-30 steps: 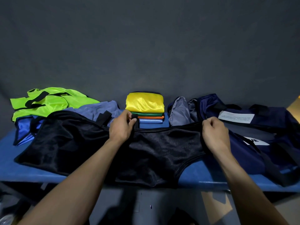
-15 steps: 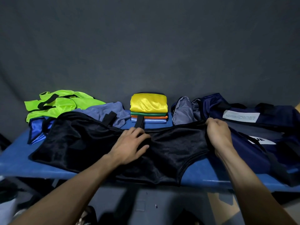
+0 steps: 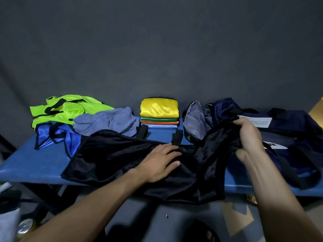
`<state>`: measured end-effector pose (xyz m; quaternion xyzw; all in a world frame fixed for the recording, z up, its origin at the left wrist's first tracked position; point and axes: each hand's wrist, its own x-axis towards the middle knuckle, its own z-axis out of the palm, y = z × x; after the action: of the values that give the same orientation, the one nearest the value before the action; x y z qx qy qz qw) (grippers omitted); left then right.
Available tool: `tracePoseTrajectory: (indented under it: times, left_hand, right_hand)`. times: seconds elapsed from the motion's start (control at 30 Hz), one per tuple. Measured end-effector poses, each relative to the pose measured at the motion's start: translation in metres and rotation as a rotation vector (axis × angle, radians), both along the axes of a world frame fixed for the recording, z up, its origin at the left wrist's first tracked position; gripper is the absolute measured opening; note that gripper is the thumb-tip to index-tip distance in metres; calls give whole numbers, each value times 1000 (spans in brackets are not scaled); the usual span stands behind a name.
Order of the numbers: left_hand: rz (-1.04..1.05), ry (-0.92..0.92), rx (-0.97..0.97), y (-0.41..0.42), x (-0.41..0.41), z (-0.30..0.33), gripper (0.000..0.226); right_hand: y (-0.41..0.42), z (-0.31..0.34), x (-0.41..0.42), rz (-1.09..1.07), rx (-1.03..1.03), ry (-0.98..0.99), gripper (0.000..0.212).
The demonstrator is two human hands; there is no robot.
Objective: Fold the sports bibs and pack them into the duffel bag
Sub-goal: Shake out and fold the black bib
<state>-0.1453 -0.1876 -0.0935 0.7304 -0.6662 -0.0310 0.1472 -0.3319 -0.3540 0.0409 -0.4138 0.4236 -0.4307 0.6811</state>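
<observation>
Gripping the right end of the black bib (image 3: 122,159) with our right hand (image 3: 248,137) while our left hand (image 3: 159,163) presses flat on its middle, we see it stretching leftward along the counter (image 3: 38,165), so we judge the fold runs right-to-left.

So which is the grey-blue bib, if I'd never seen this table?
Start at the blue table and go to the loose heap at its back left. The grey-blue bib lies crumpled there, right of the neon green bib, left of the folded stack. It is the only dull, matte one; its neighbours are bright.
</observation>
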Motion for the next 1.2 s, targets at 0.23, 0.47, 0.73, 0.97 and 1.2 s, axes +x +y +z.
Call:
tracePoseTrajectory:
  times: [0.23,0.47,0.73,0.97,1.2]
  left_hand:
    - [260,-185,-145,45,47,12,46]
    - [360,-30,272,57,77,5,78]
    - [415,-302,139,38,67,20,53]
    - [11,-126,201,-13,-18,4,69]
    - [-113,-49,126,-24,-5,19,59]
  right_hand:
    - [-6,-6,7,-4,-66,63,8]
    - [-8,-7,9,-52,-96,66,9]
    - [-17,-1,-12,-84,11,46,9]
    - [-13,13,-24,27,71,-104,14]
    - [22,43,4,210,-6,-228,16]
